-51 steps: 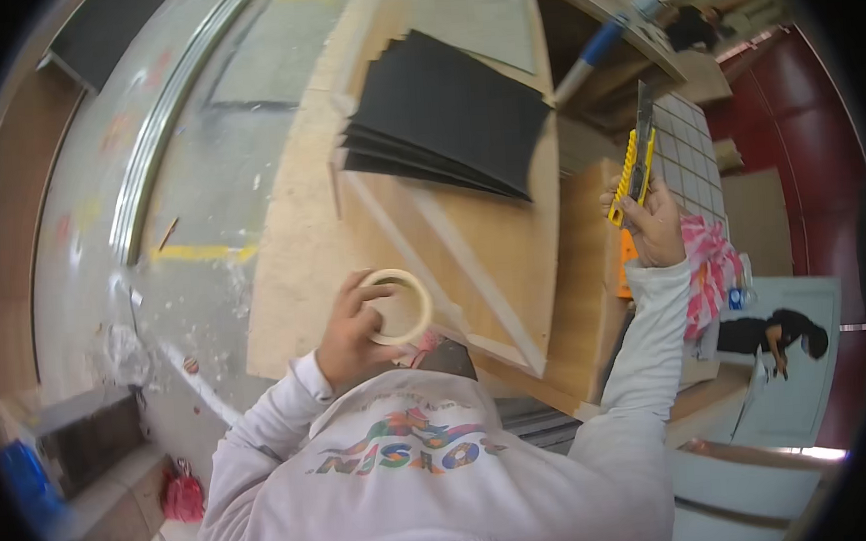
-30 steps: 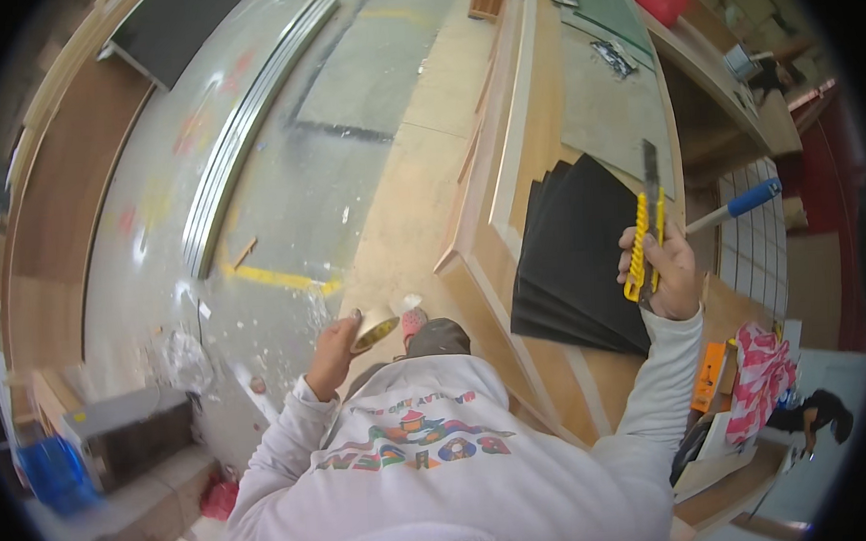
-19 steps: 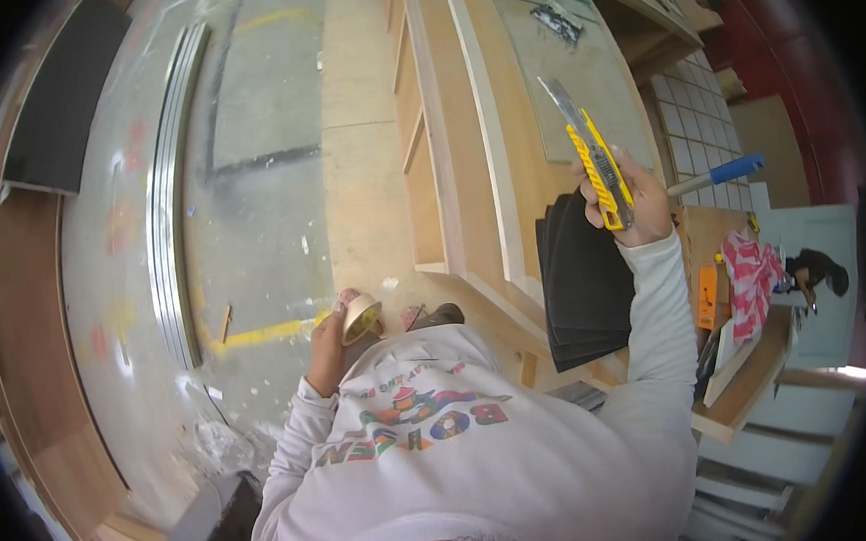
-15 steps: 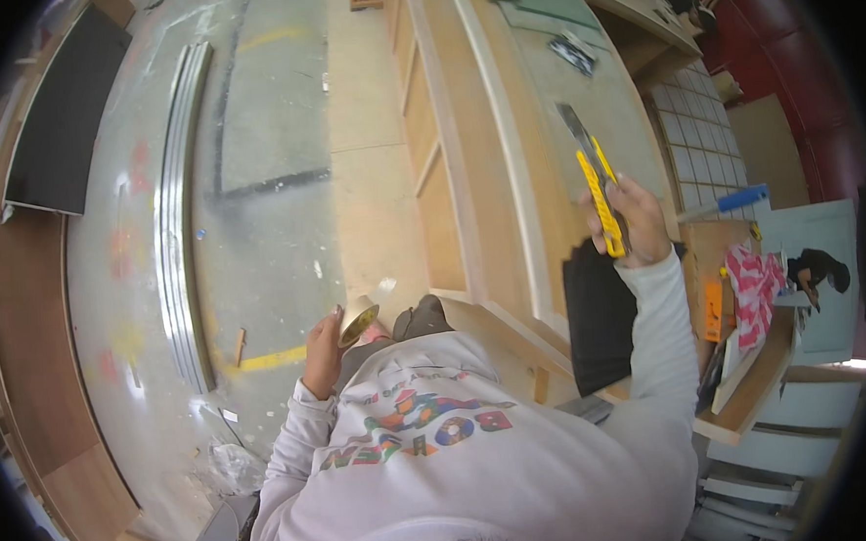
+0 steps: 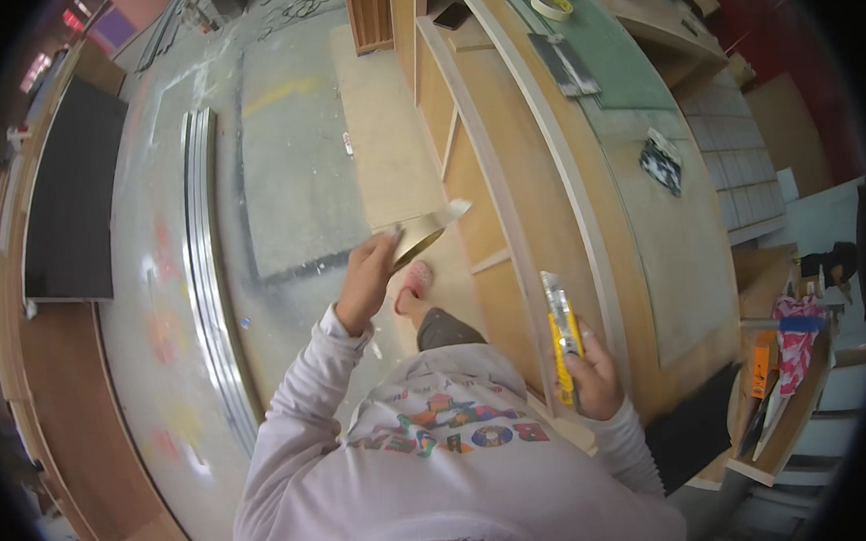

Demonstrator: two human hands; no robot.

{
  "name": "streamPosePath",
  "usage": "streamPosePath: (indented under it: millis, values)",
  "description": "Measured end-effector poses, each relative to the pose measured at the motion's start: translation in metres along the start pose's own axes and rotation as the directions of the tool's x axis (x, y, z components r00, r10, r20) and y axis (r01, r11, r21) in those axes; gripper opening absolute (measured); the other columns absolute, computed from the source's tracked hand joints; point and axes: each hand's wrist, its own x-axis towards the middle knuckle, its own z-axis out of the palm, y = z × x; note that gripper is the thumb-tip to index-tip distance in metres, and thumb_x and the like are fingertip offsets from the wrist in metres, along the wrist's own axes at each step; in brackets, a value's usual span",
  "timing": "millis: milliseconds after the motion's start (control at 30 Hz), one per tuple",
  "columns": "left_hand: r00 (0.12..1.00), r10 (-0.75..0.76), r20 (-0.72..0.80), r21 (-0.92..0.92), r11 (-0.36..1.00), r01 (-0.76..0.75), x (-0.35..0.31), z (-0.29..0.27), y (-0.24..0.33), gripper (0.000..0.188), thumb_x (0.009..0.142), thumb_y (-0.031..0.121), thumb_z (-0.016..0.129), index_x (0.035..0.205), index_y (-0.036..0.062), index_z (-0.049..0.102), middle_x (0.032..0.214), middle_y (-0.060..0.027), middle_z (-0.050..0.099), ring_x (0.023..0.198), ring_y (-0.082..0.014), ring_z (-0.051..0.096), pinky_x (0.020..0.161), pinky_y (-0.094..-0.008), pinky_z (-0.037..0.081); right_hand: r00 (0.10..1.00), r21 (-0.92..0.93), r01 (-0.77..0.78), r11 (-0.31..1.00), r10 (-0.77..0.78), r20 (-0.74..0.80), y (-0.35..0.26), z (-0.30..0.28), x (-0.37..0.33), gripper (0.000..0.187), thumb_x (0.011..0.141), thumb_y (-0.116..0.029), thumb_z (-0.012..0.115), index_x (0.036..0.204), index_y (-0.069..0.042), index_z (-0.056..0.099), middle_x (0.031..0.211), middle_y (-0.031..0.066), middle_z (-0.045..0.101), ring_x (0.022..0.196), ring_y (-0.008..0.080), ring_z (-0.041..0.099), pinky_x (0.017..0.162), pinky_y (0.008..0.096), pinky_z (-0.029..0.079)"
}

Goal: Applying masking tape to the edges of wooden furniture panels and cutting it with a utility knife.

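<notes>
My left hand (image 5: 363, 282) is out in front of me, its fingers closed on a beige roll of tape (image 5: 414, 240). What looks like a loose, pale end of tape sticks out from the roll's far right side. Closer to my body on the right, my right hand (image 5: 596, 372) grips a yellow utility knife (image 5: 564, 352). Its blade is slid out and points away from me. Between the tape and the knife there is a gap, and neither touches the wooden frame beside them.
A long wooden frame (image 5: 543, 118) runs ahead on my right, with a phone (image 5: 452, 16) on it. Past it, a work surface bears a second tape roll (image 5: 550, 6) and a green-tinted sheet (image 5: 628, 74). Shiny metal channels (image 5: 210, 272) lie on the floor to the left.
My left hand has lifted the tape roll forward and to the right. My right hand has come down and inward with the utility knife. The view has shifted, showing more of the work surface.
</notes>
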Motion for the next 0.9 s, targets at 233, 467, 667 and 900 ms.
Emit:
streamPosePath:
  millis: [233,467,667,900]
  values:
    - [0.958,0.109,0.264,0.534,0.811,-0.240,0.192,0.032,0.072,0.035,0.082,0.033,0.066,0.082,-0.0023,0.062,0.074,-0.0072,0.062,0.074,-0.0123,0.056,0.069,-0.0246,0.043,0.994,-0.055,-0.070,0.996,0.066,-0.084,0.022,0.025,0.139,0.043,0.088,-0.012,0.052,0.127,0.002,0.042,0.090,0.0039,0.055,0.067,0.0070,0.051,0.060,0.0213,0.045]
    - [0.338,0.145,0.930,0.305,0.209,-0.929,0.360,0.056,0.065,0.037,0.068,0.028,0.076,0.089,0.0018,0.060,0.107,-0.0169,0.055,0.113,-0.0336,0.045,0.095,-0.0484,0.038,0.915,-0.034,-0.087,0.996,0.066,-0.397,0.057,0.054,0.249,0.040,0.083,-0.011,0.060,0.119,0.003,0.048,0.083,0.0026,0.055,0.067,0.0076,0.051,0.060,0.0229,0.045]
    - [-0.102,0.182,0.978,-0.125,0.121,-0.985,0.474,0.098,0.050,0.037,0.063,0.023,0.076,0.089,0.0013,0.061,0.123,-0.0161,0.042,0.126,-0.0421,0.028,0.100,-0.0582,0.029,0.734,0.129,-0.089,0.988,0.153,-0.662,0.077,0.122,0.349,0.034,0.082,-0.010,0.059,0.113,0.001,0.052,0.079,0.0042,0.059,0.060,0.0077,0.053,0.054,0.0219,0.046]
    - [-0.109,0.274,0.955,-0.197,0.319,-0.927,0.565,0.055,0.070,0.042,0.072,0.034,0.071,0.104,0.0078,0.062,0.125,-0.0136,0.044,0.124,-0.0399,0.034,0.099,-0.0572,0.030,0.428,0.422,-0.024,0.906,0.391,-0.815,0.106,0.209,0.548,0.026,0.079,-0.008,0.062,0.103,-0.002,0.056,0.069,0.0032,0.057,0.054,0.0085,0.054,0.044,0.0222,0.043]
